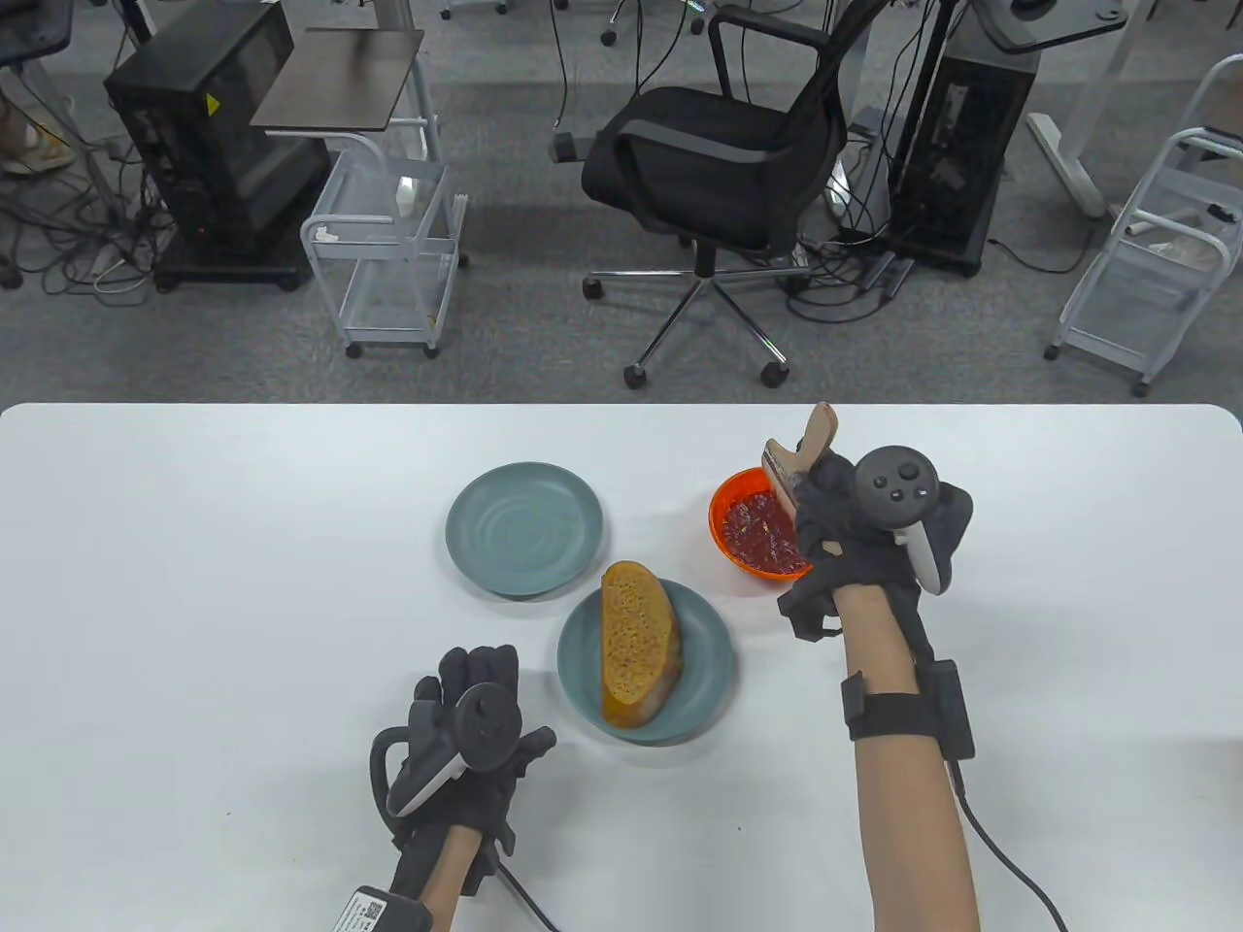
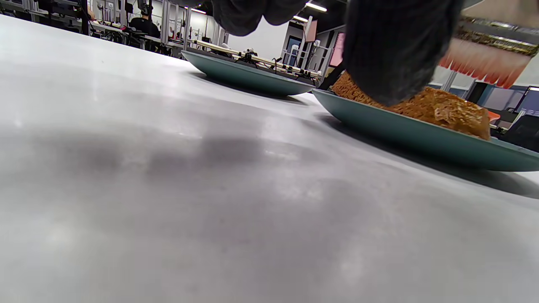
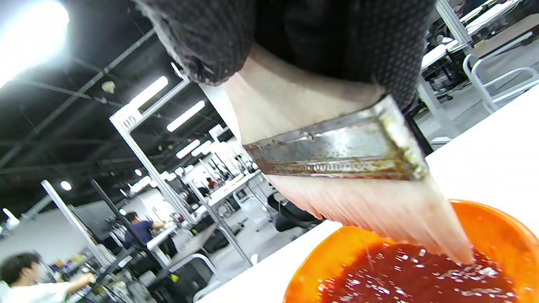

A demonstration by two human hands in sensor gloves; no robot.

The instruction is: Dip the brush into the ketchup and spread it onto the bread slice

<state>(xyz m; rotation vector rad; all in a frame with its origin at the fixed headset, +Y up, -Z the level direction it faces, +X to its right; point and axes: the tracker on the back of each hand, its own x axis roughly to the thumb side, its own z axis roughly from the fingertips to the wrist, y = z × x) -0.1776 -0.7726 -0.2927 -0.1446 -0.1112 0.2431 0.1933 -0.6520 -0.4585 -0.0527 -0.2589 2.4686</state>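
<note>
Table view: the right hand [image 1: 855, 524] grasps the brush [image 1: 801, 456] over the orange ketchup bowl [image 1: 728, 505]. The bread [image 1: 636, 646] lies on the near plate [image 1: 704, 670]; the left hand [image 1: 466, 738] rests on the surface [image 1: 194, 582], holding nothing, fingers loosely curled.

Left wrist view: bread on its plate, a second plate [image 2: 244, 75] beyond.

Right wrist view: the bristles [image 3: 379, 214] touch the ketchup [image 3: 400, 277].

In the table view the right hand [image 1: 855, 524] covers the bristles of the brush [image 1: 801, 456] and the near right part of the orange bowl [image 1: 730, 500]. The right wrist view cuts off the bowl at the bottom edge and the brush handle at the top. In the left wrist view a dark finger [image 2: 396, 50] hides the middle of the bread slice [image 2: 446, 109].
</note>
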